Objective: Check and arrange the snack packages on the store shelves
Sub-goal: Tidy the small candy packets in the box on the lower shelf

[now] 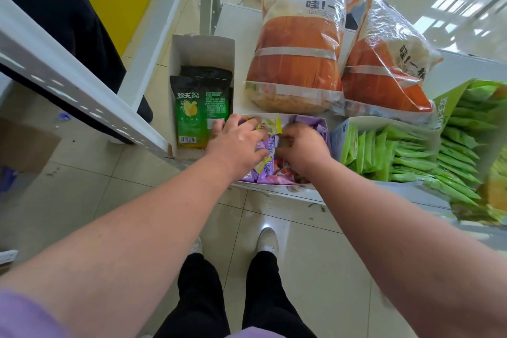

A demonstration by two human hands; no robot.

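Observation:
A low white box [326,123] on the shelf holds several small snack packets [264,166] in purple, yellow and red. My left hand [236,143] lies over the box's left side, its fingers spread flat on a yellow packet [270,125] and its thumb stretched toward a purple one. My right hand [304,149] reaches into the box's right side. Its fingers curl down among the packets and grip some of them; the fingertips are hidden.
A tall white box [201,46] left of my hands holds green-and-black chip bags [192,110]. Two big orange bags [296,57] lie behind. Green packets [384,155] fill a box and a bag on the right. A white shelf upright [82,90] slants at left.

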